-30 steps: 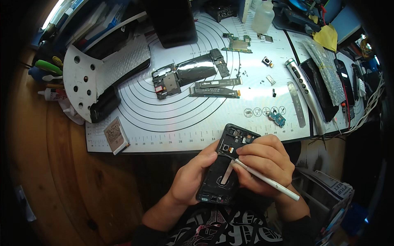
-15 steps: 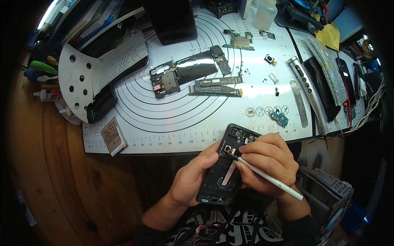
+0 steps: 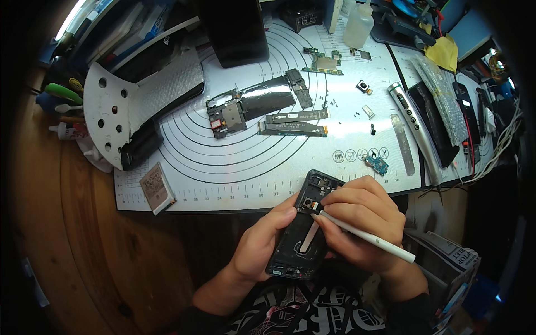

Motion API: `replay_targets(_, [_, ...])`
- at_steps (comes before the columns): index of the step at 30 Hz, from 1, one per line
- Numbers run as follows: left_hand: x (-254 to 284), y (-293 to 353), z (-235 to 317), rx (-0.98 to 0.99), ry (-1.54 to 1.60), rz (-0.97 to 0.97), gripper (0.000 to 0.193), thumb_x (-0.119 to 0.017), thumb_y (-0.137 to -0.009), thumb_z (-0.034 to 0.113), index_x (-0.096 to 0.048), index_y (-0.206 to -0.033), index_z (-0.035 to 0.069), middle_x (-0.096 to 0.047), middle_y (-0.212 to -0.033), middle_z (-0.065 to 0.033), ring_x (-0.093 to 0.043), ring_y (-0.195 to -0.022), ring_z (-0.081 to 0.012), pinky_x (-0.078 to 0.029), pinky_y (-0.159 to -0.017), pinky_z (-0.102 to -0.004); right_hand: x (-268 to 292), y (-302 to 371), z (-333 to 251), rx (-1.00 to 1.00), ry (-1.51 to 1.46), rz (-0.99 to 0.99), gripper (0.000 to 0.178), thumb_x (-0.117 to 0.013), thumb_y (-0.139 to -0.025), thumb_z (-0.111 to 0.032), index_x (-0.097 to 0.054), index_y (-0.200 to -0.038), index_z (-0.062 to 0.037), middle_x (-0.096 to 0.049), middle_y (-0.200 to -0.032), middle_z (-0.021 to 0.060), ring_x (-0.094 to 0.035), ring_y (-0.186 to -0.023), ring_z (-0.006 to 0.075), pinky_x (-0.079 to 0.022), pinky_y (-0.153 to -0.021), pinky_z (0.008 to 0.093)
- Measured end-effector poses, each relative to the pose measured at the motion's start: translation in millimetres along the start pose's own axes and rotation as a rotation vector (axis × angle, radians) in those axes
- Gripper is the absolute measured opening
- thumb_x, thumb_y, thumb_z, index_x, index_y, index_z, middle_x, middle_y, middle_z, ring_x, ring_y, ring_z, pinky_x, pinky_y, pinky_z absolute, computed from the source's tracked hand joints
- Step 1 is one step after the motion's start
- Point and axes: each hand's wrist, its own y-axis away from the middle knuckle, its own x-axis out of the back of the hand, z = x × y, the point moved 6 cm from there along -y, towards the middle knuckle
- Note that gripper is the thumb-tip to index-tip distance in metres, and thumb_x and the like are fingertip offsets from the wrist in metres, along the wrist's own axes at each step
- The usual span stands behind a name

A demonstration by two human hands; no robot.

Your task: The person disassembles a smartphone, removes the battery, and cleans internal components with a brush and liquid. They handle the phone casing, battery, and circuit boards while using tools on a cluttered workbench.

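Note:
My left hand (image 3: pixel 255 243) grips the left edge of a black phone housing (image 3: pixel 286 245), tilted in front of me beyond the table's near edge. The open inside faces up, showing a bare recess with a pale strip (image 3: pixel 309 238). Between the thumb and fingers of my right hand (image 3: pixel 365 220) is a slim white pen-shaped tool (image 3: pixel 385 243). Its dark tip points into the upper part of the housing, beside a small camera module (image 3: pixel 307 202). Whether the tip touches the module I cannot tell. My right fingers cover the housing's upper right edge.
On the white mat (image 3: pixel 223 192) lie a battery with black brackets (image 3: pixel 268 96), flex cables (image 3: pixel 293 128), a green circuit board (image 3: pixel 325 62), a loose camera (image 3: pixel 363 86), a small blue board (image 3: pixel 377 163) and tiny screws. A silver pen-shaped tool (image 3: pixel 413 125) lies right; a metal-cased part (image 3: pixel 157 188) overhangs the front edge.
My right hand and the white tool have shifted slightly left, the tool's rear end dipping toward the right. My left hand keeps its hold on the housing. The view has shifted a little.

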Motion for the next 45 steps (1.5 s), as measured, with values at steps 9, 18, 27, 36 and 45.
replay_targets(9, [9, -1, -4, -0.023, 0.062, -0.013, 0.055, -0.031, -0.109, 0.02, -0.028, -0.159, -0.002, -0.056, -0.141, -0.015, -0.062, -0.122, -0.0184, -0.052, -0.105, -0.0322, -10, 22, -12, 0.24, 0.235, 0.133, 0.02, -0.083, -0.07, 0.002, -0.072, -0.086, 0.0052, -0.072, -0.092, 0.014, -0.063, -0.076, 0.0257, -0.052, -0.061, 0.0346])
replay_targets(18, [6, 0, -4, -0.029, 0.038, 0.005, 0.053, -0.031, -0.109, 0.019, -0.03, -0.158, -0.002, -0.057, -0.141, -0.0156, -0.061, -0.123, -0.0185, -0.051, -0.106, -0.0314, -11, 33, -16, 0.28, 0.299, 0.127, 0.021, -0.084, -0.073, -0.001, -0.072, -0.089, 0.0054, -0.072, -0.098, 0.0155, -0.063, -0.08, 0.0264, -0.052, -0.064, 0.0383])
replay_targets(27, [2, 0, 4, 0.056, -0.124, -0.021, 0.061, -0.036, -0.107, 0.03, -0.031, -0.157, -0.004, -0.057, -0.141, -0.0211, -0.066, -0.119, -0.0281, -0.058, -0.098, -0.0415, 23, 24, -5, -0.034, -0.097, 0.071, 0.038, -0.086, -0.072, 0.005, -0.077, -0.109, -0.0007, -0.071, -0.107, 0.0173, -0.073, -0.089, 0.0286, -0.06, -0.075, 0.0341])
replay_targets(36, [7, -3, 5, 0.087, -0.252, -0.033, 0.066, -0.039, -0.103, 0.034, -0.035, -0.153, -0.009, -0.059, -0.136, -0.0219, -0.066, -0.117, -0.0264, -0.056, -0.099, -0.0391, 23, 13, 10, 0.002, -0.139, -0.023, 0.041, -0.079, -0.067, 0.01, -0.078, -0.106, -0.003, -0.071, -0.106, 0.0119, -0.07, -0.088, 0.0272, -0.058, -0.076, 0.0337])
replay_targets(45, [13, -3, 8, 0.106, -0.415, -0.036, 0.076, -0.045, -0.097, 0.043, -0.041, -0.148, -0.013, -0.062, -0.131, -0.0196, -0.06, -0.121, -0.0238, -0.047, -0.104, -0.0341, 16, 6, 17, -0.064, -0.097, -0.047, 0.03, -0.085, -0.066, 0.002, -0.079, -0.095, -0.0038, -0.065, -0.101, 0.0078, -0.06, -0.094, 0.0254, -0.05, -0.079, 0.0348])
